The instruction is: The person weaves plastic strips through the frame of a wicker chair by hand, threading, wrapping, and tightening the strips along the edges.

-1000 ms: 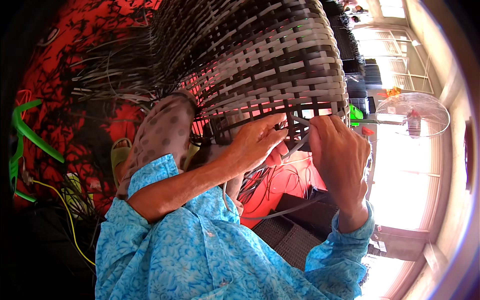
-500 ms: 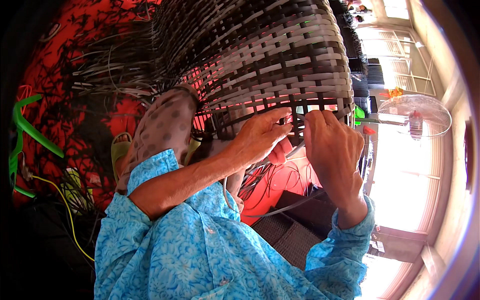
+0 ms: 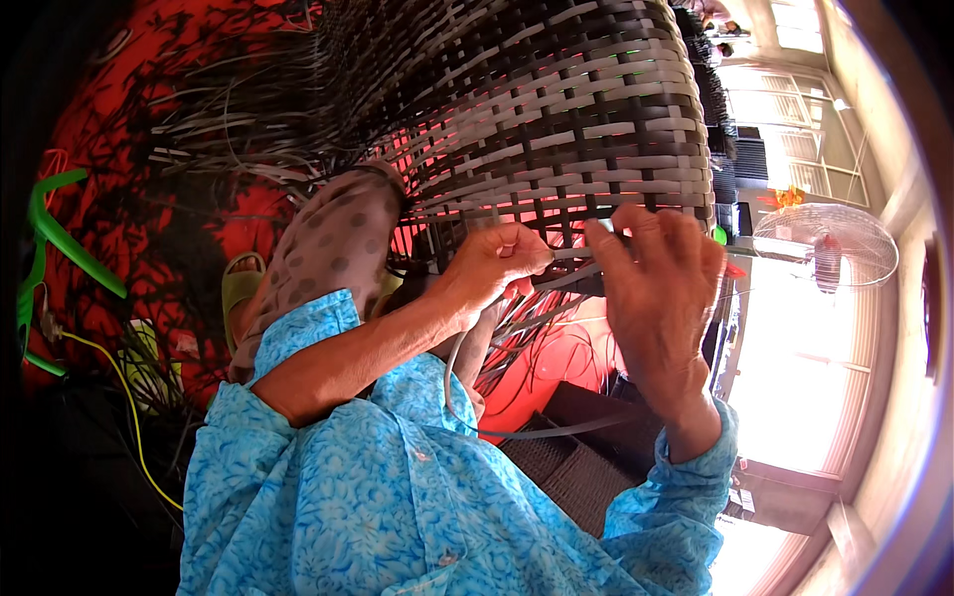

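Observation:
A large woven panel (image 3: 556, 119) of grey and black flat strips fills the upper middle, its lower edge unfinished with loose strip ends. My left hand (image 3: 497, 263) pinches a grey strip (image 3: 467, 397) at that lower edge; the strip loops down past my blue sleeve. My right hand (image 3: 656, 288) grips a dark strip (image 3: 586, 285) at the edge just to the right, fingers curled over the weave. The two hands are close together, a short gap between them.
Loose dark strips (image 3: 199, 149) lie scattered over a red floor mat (image 3: 119, 179) at left. A green plastic piece (image 3: 60, 238) and a yellow cord (image 3: 129, 397) are at far left. A standing fan (image 3: 825, 243) is at right by bright windows. My knee in dotted fabric (image 3: 338, 238) is under the panel.
Both hands have shifted slightly along the panel's lower edge, the right hand moving closer to the weave and closing over a dark strip; the left hand stays pinched on the grey strip.

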### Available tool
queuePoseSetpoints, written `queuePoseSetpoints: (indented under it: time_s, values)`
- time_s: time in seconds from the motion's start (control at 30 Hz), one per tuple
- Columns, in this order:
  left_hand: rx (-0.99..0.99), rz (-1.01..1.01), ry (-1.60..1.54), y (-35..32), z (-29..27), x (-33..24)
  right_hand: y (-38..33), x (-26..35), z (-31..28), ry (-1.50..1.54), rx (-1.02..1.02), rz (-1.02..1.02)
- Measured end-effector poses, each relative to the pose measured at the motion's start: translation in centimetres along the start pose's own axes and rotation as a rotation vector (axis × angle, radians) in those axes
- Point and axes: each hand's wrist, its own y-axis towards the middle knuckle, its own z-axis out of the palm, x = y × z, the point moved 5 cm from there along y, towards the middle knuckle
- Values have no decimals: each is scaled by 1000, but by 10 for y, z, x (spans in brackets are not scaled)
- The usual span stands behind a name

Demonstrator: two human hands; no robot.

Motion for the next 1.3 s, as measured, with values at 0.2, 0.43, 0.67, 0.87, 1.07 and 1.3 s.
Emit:
queuePoseSetpoints:
  time_s: [0.2, 0.43, 0.67, 0.87, 1.07, 1.3]
  values:
    - [44, 84, -62, -8, -3, -7, -4, 10, 27, 96, 223, -35]
    - [84, 65, -3, -11, -10, -5, -1, 10, 30, 229, 227, -10]
    - [130, -191, -24, -6, 2, -1, 8, 13, 38, 259, 210, -35]
    - [229, -119, 8, 8, -6, 7, 13, 15, 57, 132, 269, -92]
    - [87, -84, 16, 6, -16, 6, 11, 4, 54, 361, 240, -65]
    - [219, -143, -139, 3, -8, 9, 16, 20, 69, -96, 623, -205]
